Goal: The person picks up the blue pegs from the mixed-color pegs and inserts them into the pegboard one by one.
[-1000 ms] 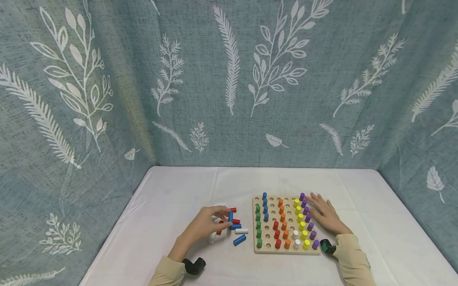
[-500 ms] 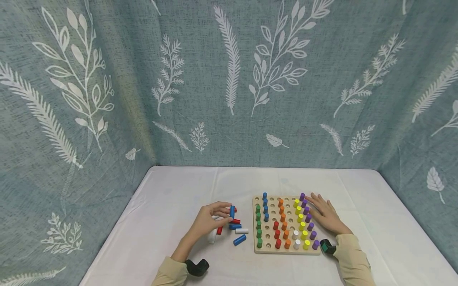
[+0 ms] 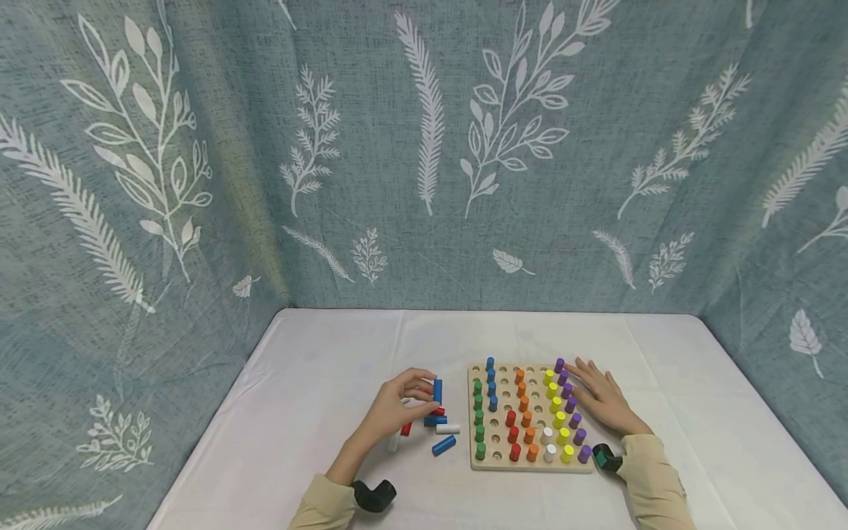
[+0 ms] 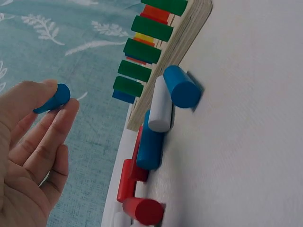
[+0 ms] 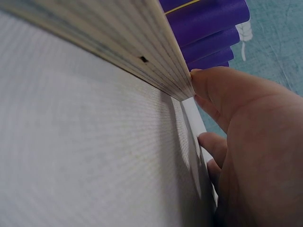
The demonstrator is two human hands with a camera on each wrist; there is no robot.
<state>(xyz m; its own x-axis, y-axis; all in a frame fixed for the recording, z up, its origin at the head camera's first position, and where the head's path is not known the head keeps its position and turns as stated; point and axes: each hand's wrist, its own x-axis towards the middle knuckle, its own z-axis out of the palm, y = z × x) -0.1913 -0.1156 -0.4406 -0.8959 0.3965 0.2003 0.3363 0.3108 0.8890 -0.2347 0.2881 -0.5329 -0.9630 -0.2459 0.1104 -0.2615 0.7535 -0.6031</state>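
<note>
My left hand (image 3: 396, 403) pinches a blue peg (image 3: 437, 391) between thumb and fingertips, holding it upright above the table. In the left wrist view that blue peg (image 4: 60, 96) shows its round end, clear of the other pegs. To its right lies a wooden pegboard (image 3: 503, 467) with rows of green, blue, red, orange, white, yellow and purple pegs standing in it. My right hand (image 3: 604, 397) lies at the board's right side with fingers extended. In the right wrist view, its thumb (image 5: 208, 81) touches the board's edge (image 5: 161, 56) beside the purple pegs (image 5: 208, 23).
Loose pegs lie between my left hand and the board: a blue peg (image 3: 444, 445), a white peg (image 3: 447, 428), another blue peg (image 3: 435, 421) and a red peg (image 3: 406, 428). More are partly hidden under the hand. A patterned curtain (image 3: 397, 147) stands behind the white table (image 3: 371, 338).
My left hand has moved slightly to the right with the blue peg, towards the board. The right hand and the board have stayed in place.
</note>
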